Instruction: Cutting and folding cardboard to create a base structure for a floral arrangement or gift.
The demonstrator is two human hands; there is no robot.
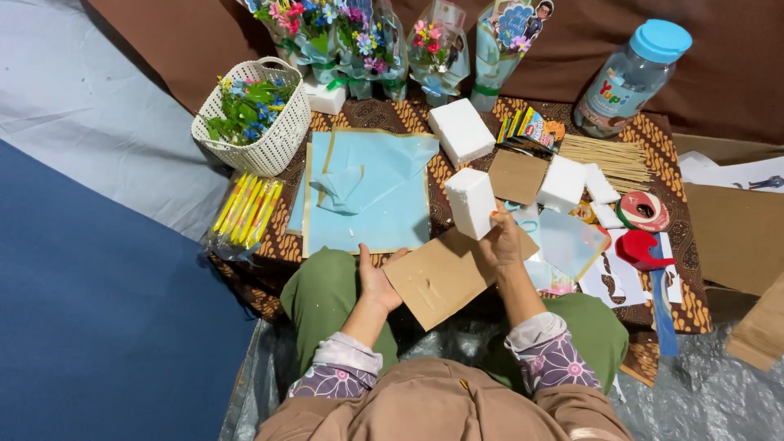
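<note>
My right hand (503, 242) holds a white foam block (471, 202) upright by its lower end, above a brown cardboard piece (441, 276). My left hand (377, 282) grips the left edge of that cardboard, which rests over my lap. Light blue paper sheets (367, 192) lie just beyond my left hand on a patterned brown cloth (690, 269).
A white basket (282, 143) of paper flowers stands far left, yellow sticks in a bag (246, 211) beside it. More foam blocks (461, 129), wooden skewers (612, 155), tape rolls (643, 211), a red tape dispenser (639, 249), a blue-lidded jar (629, 77) and wrapped flower bouquets (359, 37) lie beyond.
</note>
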